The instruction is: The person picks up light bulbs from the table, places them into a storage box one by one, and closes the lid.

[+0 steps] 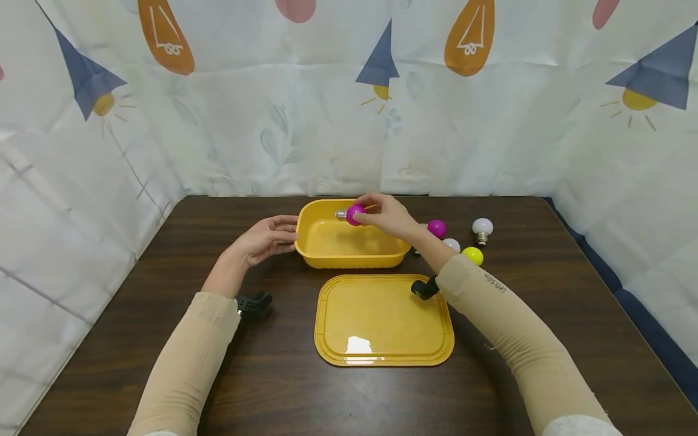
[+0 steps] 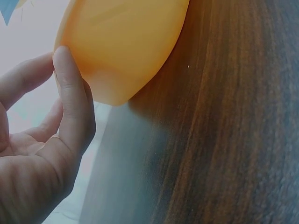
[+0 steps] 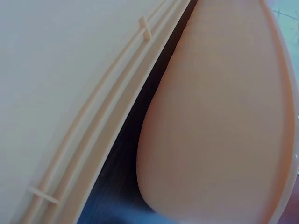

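A deep yellow box (image 1: 349, 261) stands near the back of the table. My left hand (image 1: 267, 239) touches its left end from outside, with fairly straight fingers; the left wrist view shows these fingertips at the edge of the box (image 2: 126, 46). Over the box's inside, my right hand (image 1: 384, 215) pinches a purple light bulb (image 1: 355, 215) by its round end. The bulb's metal screw base points left. Right of the box, partly behind my right forearm, lie another purple bulb (image 1: 437, 228), a white bulb (image 1: 452, 244) and a yellow bulb (image 1: 472, 255).
A flat yellow tray (image 1: 384, 321) lies in front of the box, its rim close to it in the right wrist view. Farther right is a separate white bulb (image 1: 482, 227). A patterned curtain (image 1: 327, 121) hangs behind the dark wooden table (image 1: 262, 375).
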`<state>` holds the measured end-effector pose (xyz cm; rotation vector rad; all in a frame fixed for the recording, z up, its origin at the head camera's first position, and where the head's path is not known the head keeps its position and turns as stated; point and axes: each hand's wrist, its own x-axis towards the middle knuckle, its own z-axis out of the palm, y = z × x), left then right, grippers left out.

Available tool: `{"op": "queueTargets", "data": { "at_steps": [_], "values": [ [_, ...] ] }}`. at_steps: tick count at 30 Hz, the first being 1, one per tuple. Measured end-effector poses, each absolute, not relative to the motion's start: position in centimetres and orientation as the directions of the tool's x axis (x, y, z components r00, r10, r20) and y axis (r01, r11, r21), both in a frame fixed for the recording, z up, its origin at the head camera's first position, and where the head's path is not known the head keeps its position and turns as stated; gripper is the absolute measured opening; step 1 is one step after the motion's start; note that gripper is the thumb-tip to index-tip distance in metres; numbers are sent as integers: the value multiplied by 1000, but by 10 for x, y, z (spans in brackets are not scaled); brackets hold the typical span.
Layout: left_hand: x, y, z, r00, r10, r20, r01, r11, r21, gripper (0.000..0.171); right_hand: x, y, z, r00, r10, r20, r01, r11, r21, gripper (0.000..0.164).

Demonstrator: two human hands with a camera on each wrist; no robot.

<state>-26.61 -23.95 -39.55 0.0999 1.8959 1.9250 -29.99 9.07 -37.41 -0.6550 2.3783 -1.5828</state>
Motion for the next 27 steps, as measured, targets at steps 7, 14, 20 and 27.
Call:
{"op": "queueTargets", "data": {
  "at_steps": [7,14,20,27],
  "values": [
    [-267,-239,-397,-903,355,-241,-248,24,968,62,-299,87,-375,-874,-479,78,-252,311,-917,37],
    [-267,-241,-397,-903,350,-248,-253,31,967,61,-295,81,-375,-871,-486,71,-263,340,-903,36],
    [-266,-242,-400,-901,358,-245,-252,27,967,63,-295,76,-377,-872,-486,66,-260,344,-902,36],
    [-266,-242,-401,-902,363,-236,-249,9,968,61,-295,71,-379,-860,-503,85,-285,336,-898,37]
  ]
}}
